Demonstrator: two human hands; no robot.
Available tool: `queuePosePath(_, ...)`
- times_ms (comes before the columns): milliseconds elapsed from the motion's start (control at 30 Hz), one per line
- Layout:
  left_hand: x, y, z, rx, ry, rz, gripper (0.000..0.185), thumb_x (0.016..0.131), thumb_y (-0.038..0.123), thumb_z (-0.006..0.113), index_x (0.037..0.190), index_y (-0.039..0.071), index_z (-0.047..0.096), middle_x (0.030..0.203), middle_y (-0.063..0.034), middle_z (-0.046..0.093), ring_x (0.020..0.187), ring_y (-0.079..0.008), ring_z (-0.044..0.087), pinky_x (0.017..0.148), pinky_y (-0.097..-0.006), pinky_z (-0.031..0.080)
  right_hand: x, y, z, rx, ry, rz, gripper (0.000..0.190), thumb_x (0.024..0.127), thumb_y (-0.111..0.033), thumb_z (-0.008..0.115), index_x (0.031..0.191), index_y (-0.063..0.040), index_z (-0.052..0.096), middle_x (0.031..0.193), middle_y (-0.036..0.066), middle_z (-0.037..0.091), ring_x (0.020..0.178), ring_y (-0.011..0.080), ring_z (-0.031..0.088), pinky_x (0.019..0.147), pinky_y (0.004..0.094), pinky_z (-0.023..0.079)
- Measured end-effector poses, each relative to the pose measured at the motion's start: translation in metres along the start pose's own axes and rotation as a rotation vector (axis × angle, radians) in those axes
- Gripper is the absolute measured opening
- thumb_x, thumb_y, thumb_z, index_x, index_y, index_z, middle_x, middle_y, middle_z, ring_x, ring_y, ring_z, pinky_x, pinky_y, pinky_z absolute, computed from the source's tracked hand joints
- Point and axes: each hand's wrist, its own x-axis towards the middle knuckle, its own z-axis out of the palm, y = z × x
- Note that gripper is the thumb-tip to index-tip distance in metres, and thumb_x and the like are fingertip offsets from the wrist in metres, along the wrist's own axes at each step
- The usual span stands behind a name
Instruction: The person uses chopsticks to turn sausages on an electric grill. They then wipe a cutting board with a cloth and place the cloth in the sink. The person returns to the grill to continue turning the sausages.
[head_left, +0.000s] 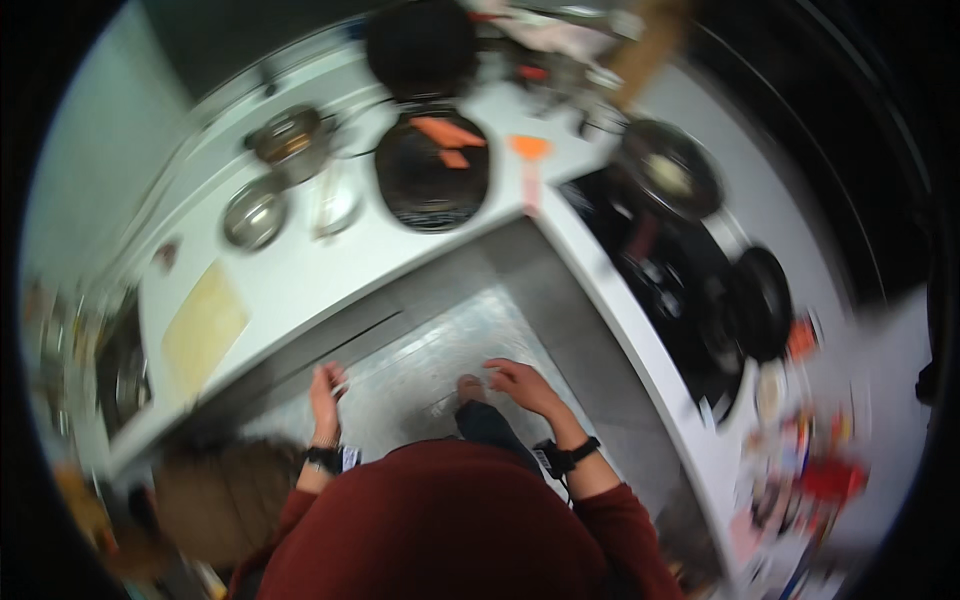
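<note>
My left hand (327, 401) hangs above the floor near the left counter's front edge, fingers loosely apart and holding nothing. My right hand (523, 386) is over the floor too, empty, its fingers half bent. Both wrists carry black bands with small devices. Beyond the hands stands an open black electric griddle (431, 199) with orange pieces of food (448, 133) on it. To its right lies an orange-headed spatula (530, 154), its handle towards the counter corner. A pan (667, 169) with a pale lump of food sits on the black cooktop (660, 281). The picture is blurred.
Left on the white counter (322, 270) are a metal bowl (256, 214), a metal pot (292, 142), a yellow cutting board (206, 322) and a sink (124, 375). A round black pan or lid (761, 304) stands by the cooktop. Packets and a red item (832, 480) crowd the right counter.
</note>
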Motion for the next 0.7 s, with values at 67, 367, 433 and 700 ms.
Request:
queuePosePath(67, 0.004, 0.009, 0.002, -0.014, 0.038, 0.119, 0.044, 0.097, 0.038, 0.034, 0.11, 0.001, 0.055, 0.09, -0.0058, 0.062, 0.082, -0.0131, 0.057, 0.074, -0.0273, 0.046, 0.032, -0.017, -0.01, -0.093, -0.108, -0.009, 0.028, 0.089, -0.016, 0.052, 0.115, -0.006, 0.055, 0.088, 0.01, 0.065, 0.082, 0.0179, 0.061, 0.075, 0.0287, 0.047)
queuePosePath(367, -0.018, -0.014, -0.055, -0.091, 0.541, 0.06, 0.028, 0.093, 0.011, 0.045, 0.12, 0.004, 0.045, 0.091, -0.0085, 0.062, 0.08, -0.014, 0.059, 0.072, -0.0255, 0.048, 0.154, -0.048, 0.023, -0.044, -0.615, 0.051, 0.027, 0.092, -0.014, 0.046, 0.117, -0.007, 0.055, 0.087, 0.004, 0.062, 0.082, 0.012, 0.057, 0.076, 0.0266, 0.046)
queuePosePath(433, -0.01, -0.003, -0.094, 0.012, 0.619, 0.1, 0.023, 0.092, 0.011, 0.048, 0.114, 0.003, 0.05, 0.092, -0.006, 0.06, 0.078, -0.0119, 0.057, 0.068, -0.0238, 0.046, 0.176, -0.067, 0.043, -0.032, -0.694, -0.009, 0.027, 0.092, -0.014, 0.046, 0.116, -0.006, 0.056, 0.087, 0.005, 0.063, 0.08, 0.0117, 0.058, 0.075, 0.0257, 0.046)
queuePosePath(700, 0.109, 0.13, -0.24, 0.345, 0.67, 0.455, 0.022, 0.091, 0.017, 0.05, 0.105, 0.001, 0.056, 0.09, -0.0071, 0.062, 0.081, -0.014, 0.059, 0.073, -0.0255, 0.047, 0.27, -0.189, 0.161, -0.091, -0.815, -0.242, 0.026, 0.092, -0.014, 0.047, 0.114, -0.005, 0.056, 0.086, 0.006, 0.062, 0.078, 0.0133, 0.058, 0.074, 0.0257, 0.047)
